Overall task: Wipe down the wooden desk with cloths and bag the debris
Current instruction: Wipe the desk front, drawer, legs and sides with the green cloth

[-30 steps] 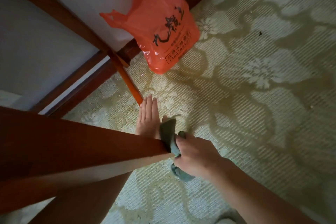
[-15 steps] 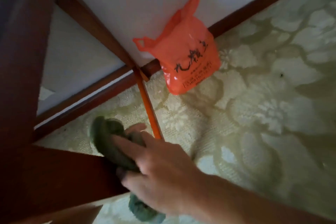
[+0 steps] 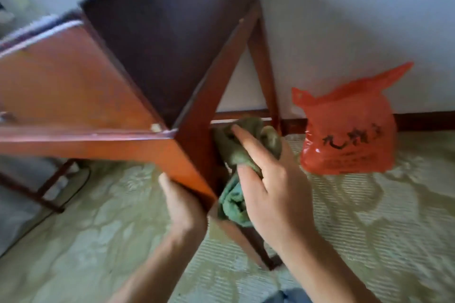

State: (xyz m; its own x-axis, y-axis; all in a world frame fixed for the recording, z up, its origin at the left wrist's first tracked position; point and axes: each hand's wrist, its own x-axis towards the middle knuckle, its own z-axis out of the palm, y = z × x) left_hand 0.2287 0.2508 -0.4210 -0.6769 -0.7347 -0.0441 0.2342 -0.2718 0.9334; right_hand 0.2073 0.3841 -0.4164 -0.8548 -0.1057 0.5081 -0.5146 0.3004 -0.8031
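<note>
Wiping step: right hand [image 3: 268, 194] presses green cloth [image 3: 236, 152] on worktop leg [image 3: 197, 155], frame centre; left hand [image 3: 183, 202] grips leg. Next: rub downward; orange bag [image 3: 349, 138] waits right.

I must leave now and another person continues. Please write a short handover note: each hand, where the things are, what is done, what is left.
Right hand presses the green cloth against the desk leg.
Left hand grips that leg lower down, from the other side.
Orange bag stands on the floor by the wall.
Done: cannot tell which surfaces are already wiped.
Left: finish the leg, bag the debris.
</note>
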